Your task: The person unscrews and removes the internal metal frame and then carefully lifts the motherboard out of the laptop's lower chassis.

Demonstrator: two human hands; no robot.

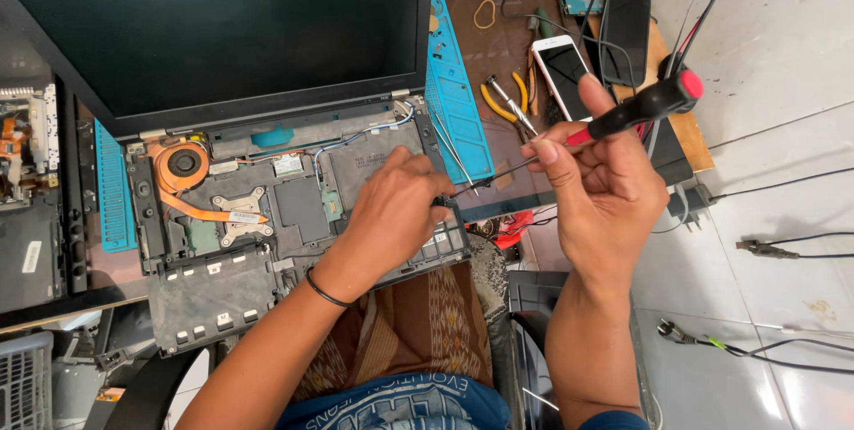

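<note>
An opened laptop (pixel 267 208) lies in front of me with its keyboard removed, showing the copper heat pipe and fan (pixel 182 166) at the left. My left hand (pixel 396 208) rests on the right side of the bare chassis, fingers curled at its right edge; whether it pinches anything I cannot see. My right hand (pixel 605 190) holds a screwdriver (pixel 636 110) with a black and red handle. Its thin shaft slants down left and the tip meets my left fingertips near the laptop's right edge.
A blue mat (pixel 458 101) lies under the laptop's right side, with tweezers on it. Yellow-handled pliers (pixel 503 96), a white phone (pixel 565 74) and a black phone (pixel 627 25) sit on the brown bench. Cables and plugs (pixel 765 248) trail on the floor at right. Another dismantled device (pixel 27 145) is at left.
</note>
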